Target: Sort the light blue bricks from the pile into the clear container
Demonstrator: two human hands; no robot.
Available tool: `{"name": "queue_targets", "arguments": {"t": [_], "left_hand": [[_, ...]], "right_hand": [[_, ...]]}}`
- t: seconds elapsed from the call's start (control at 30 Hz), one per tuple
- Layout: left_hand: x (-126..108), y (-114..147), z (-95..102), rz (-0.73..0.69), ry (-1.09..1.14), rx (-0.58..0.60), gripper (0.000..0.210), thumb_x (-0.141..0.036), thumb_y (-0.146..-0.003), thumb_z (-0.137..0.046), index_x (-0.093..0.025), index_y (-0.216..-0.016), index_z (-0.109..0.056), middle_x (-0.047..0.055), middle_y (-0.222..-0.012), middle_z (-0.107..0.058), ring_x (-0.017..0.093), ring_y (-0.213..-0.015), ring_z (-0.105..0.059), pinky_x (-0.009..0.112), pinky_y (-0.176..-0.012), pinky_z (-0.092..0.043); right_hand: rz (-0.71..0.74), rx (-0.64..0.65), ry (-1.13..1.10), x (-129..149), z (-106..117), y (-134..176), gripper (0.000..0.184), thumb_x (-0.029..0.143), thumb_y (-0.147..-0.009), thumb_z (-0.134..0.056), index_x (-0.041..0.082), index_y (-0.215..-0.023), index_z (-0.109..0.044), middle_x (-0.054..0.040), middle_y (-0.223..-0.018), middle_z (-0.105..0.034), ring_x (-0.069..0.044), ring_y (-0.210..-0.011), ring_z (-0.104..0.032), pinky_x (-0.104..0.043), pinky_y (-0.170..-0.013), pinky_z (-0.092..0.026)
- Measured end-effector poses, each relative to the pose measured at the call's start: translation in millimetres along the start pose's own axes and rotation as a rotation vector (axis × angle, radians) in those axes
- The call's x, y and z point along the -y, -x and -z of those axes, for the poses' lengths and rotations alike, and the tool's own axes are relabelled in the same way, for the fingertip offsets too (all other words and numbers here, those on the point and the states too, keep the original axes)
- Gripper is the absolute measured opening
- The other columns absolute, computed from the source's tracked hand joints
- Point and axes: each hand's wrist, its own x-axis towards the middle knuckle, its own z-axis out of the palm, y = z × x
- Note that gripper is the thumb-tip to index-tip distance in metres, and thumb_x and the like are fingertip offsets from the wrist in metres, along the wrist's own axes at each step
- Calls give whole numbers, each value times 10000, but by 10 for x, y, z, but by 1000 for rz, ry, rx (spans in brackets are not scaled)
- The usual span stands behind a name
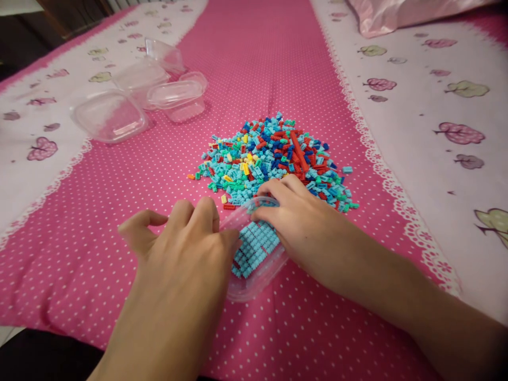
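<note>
A small clear plastic container with rounded corners lies tilted across the front of the brick pile. Inside it, light blue toy bricks sit in tidy rows, with a little red among them. My left hand is at the container's left side, its thumb over the edge and its fingers curled; the index fingertip is hidden. My right hand has its thumb and index finger around the far rim. Just beyond is a heap of loose small bricks, mostly blue, turquoise, green and red, with some yellow.
Several clear plastic containers stand at the back left. A pink polka-dot cloth with lace-print edges and leaf-patterned side bands covers the surface. Shiny pink fabric or a bag lies at the far right.
</note>
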Motion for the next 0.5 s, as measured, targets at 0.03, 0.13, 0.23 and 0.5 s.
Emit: {"name": "queue_targets", "arguments": {"t": [0.03, 0.13, 0.23, 0.5], "left_hand": [[2, 0, 7, -1, 0, 3, 112, -152, -886, -668, -242, -907, -731, 38, -803, -444, 254, -762, -426, 402, -678, -275], [52, 34, 22, -1, 18, -26, 107, -167, -888, -678, -257, -918, -726, 35, -807, -448, 264, -782, -429, 421, -709, -279], [162, 117, -4, -38, 18, -102, 161, -198, -944, -593, -281, -852, -696, 43, -833, -456, 269, -795, -420, 452, -746, -276], [235, 305, -94, -134, -63, -104, 259, -143, -956, -526, -325, -900, -701, 44, -879, -502, 256, -821, -441, 494, -818, -282]], "right_hand": [[-2, 0, -1, 0, -1, 0, 290, 1, -925, -542, 110, -1055, -777, -194, -1136, -640, -330, -1150, -507, -480, -946, -488], [-4, 7, -2, 8, 9, 1, 299, -2, -925, -529, 114, -1050, -775, -189, -1136, -637, -324, -1155, -507, -473, -956, -486], [-14, 37, -8, 18, 29, 0, 332, -28, -913, -509, 106, -1080, -763, -187, -1161, -634, -323, -1171, -506, -470, -978, -482], [7, 6, -23, 9, 16, -7, 350, -2, -938, -460, 95, -1082, -764, -202, -1140, -638, -331, -1150, -511, -488, -973, -482]]}}
